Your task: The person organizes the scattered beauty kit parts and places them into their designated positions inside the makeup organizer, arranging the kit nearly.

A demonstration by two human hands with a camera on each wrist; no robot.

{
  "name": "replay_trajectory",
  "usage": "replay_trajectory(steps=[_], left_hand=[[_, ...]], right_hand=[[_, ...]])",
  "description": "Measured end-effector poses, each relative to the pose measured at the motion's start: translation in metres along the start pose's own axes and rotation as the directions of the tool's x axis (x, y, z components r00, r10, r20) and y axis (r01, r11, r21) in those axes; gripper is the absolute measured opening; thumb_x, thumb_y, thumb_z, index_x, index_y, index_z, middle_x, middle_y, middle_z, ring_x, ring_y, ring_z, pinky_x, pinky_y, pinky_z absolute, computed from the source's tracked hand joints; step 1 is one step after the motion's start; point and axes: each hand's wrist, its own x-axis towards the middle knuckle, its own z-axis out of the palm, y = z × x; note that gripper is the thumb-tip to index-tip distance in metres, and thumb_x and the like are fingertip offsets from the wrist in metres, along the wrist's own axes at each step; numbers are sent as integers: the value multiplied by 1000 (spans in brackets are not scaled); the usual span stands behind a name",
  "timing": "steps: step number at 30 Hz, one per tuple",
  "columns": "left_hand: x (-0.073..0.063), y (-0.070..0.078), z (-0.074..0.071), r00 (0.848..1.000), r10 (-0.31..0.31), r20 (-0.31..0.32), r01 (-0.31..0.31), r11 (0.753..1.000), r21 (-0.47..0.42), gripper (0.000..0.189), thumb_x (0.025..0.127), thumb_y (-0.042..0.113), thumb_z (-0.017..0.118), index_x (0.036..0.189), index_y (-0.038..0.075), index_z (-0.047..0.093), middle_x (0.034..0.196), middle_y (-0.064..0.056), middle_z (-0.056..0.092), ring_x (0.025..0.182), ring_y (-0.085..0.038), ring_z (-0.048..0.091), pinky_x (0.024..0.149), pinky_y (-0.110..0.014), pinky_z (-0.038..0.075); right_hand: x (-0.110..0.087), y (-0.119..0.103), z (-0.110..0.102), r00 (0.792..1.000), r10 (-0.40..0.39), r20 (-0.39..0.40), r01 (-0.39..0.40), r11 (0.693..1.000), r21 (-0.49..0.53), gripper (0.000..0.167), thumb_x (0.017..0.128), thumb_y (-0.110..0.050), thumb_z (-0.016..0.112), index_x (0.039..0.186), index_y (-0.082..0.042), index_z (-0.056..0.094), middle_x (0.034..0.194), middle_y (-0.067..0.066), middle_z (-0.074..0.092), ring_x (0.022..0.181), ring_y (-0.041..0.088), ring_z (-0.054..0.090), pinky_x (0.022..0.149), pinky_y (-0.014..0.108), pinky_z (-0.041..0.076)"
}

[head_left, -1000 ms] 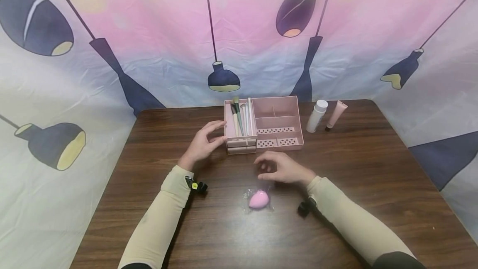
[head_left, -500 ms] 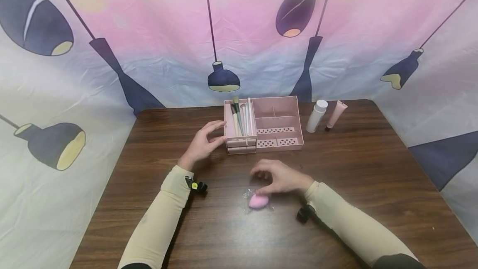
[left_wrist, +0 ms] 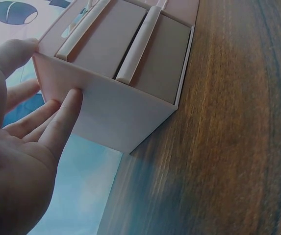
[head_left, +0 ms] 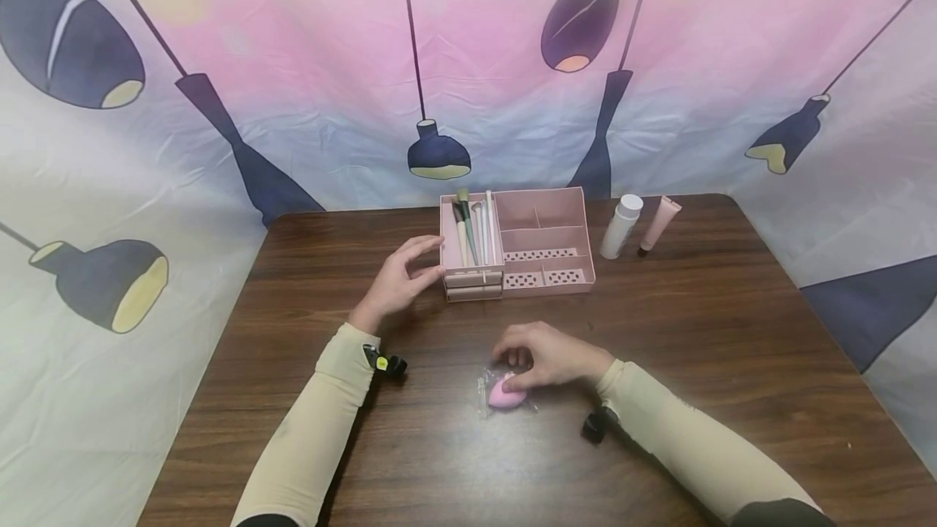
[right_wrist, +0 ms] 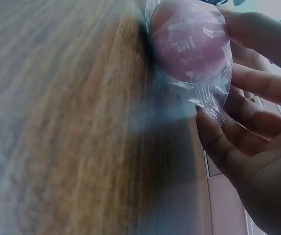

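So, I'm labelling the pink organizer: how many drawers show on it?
2, stacked at the left end in the head view, below the brushes: an upper drawer and a lower drawer. Any on the organizer's back would be hidden.

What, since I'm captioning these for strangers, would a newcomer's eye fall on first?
Probably the pink-and-blue cloth backdrop with dark printed lamps, behind the brown wood-grain table. Next, the pale pink plastic organizer near the table's far edge, the left hand touching its side. Nearer, the right hand at a pink egg-shaped sponge in clear plastic.
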Motion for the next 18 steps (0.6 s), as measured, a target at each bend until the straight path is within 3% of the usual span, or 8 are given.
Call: replay_trajectory(steps=[8,18], left_hand=[[0,0,0,1000,-2,0,2,1000,6,50,92,2,65,137,-10,48,142,-26,43,132,-43,43,105,-61,45],[0,0,0,1000,-5,4,5,1000,3,50,92,2,65,137,-9,47,141,-25,43,132,-46,41,105,-61,44]], right_hand=[[-3,-5,0,992,3,123,-3,1000,-2,41,78,-38,80,110,-15,70,92,-10,65,79,4,60,68,15,55],[-3,-6,-1,992,-5,130,7,1000,-18,34,75,-29,78,106,-18,70,92,-14,66,78,2,60,67,13,54]])
